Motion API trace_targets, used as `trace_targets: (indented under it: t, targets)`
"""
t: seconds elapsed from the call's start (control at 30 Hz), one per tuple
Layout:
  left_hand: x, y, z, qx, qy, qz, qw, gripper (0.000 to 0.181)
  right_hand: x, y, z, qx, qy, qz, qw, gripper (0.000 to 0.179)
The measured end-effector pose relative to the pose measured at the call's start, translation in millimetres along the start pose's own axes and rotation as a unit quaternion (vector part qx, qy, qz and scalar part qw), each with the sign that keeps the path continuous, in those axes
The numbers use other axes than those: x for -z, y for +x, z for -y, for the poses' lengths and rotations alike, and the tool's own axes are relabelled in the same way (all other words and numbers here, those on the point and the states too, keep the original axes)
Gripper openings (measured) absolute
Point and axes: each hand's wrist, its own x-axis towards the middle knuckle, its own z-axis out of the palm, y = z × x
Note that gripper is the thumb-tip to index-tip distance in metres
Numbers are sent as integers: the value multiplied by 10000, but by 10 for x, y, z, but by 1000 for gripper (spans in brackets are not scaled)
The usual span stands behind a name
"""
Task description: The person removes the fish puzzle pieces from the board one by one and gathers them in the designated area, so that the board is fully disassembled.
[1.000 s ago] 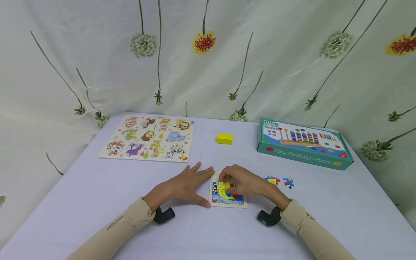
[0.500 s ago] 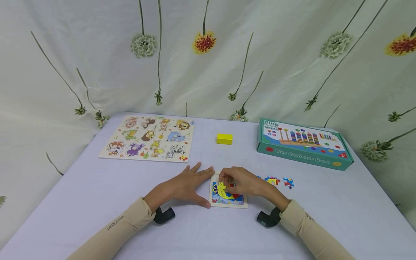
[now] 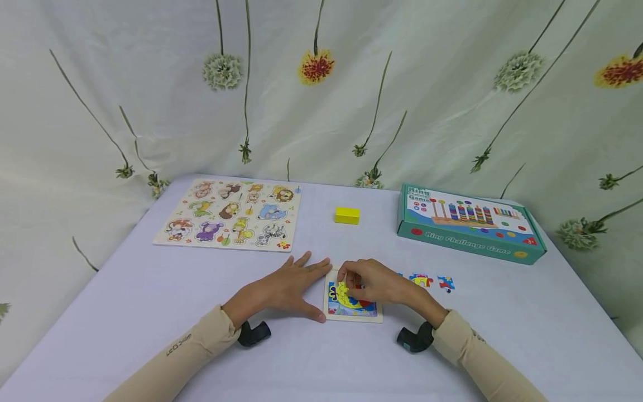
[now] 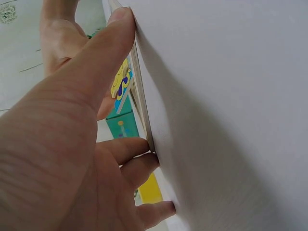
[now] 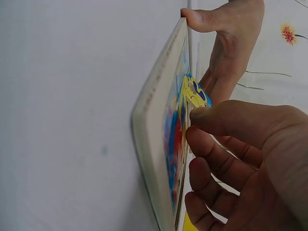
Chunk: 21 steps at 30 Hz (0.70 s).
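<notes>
A small wooden puzzle board [image 3: 351, 319] with a yellow, red and blue fish picture lies flat in front of me. My left hand [image 3: 288, 283] is spread out, with thumb and fingertips along the board's left edge. My right hand [image 3: 379, 282] is over the board and pinches a yellow and blue puzzle piece [image 5: 199, 94] between thumb and fingers. This piece stands tilted up from the board in both wrist views. Right of the hand, two loose puzzle pieces, one yellow and red [image 3: 421, 280] and one blue and red [image 3: 445, 283], lie on the table.
A large animal peg puzzle [image 3: 226, 215] lies at the back left. Behind the small board sits a yellow block [image 3: 347, 215]. The green Ring Challenge Game box [image 3: 472, 223] is at the back right, and a flowered cloth [image 3: 321, 128] hangs behind the table.
My right hand has shifted very slightly, and the puzzle piece under its fingers has tilted up. A blue edge of another piece now shows beside the right hand. The left hand stays still.
</notes>
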Motion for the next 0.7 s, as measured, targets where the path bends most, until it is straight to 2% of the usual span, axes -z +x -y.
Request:
trace_targets:
  t: [0.7]
  targets:
    - [-16,13,25,-18,36,6,10000,105,30,-7,10,-26,142,19,9999,22]
